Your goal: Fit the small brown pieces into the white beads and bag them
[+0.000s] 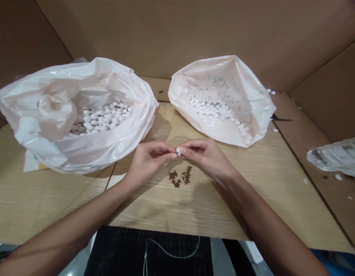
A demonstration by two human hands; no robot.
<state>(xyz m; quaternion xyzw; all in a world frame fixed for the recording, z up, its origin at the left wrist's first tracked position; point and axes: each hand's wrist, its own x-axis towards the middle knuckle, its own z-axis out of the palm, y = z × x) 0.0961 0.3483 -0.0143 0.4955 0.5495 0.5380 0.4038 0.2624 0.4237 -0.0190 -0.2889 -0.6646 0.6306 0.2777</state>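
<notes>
My left hand (150, 159) and my right hand (204, 155) meet above the wooden table (79, 199), fingertips pinched together on one small white bead (178, 151). Just below the hands lies a little pile of tiny dark brown pieces (180, 177). A large white plastic bag (45, 145) at the left holds many white beads (101, 118). A second white plastic bag (252, 115) at the right holds many smaller white beads (212, 103).
Brown cardboard walls (177, 34) close in the back and sides. A clear plastic bag (335, 157) lies at the right edge, with a few loose white beads (337, 177) near it. A thin white cord (171, 253) hangs below the table's front edge.
</notes>
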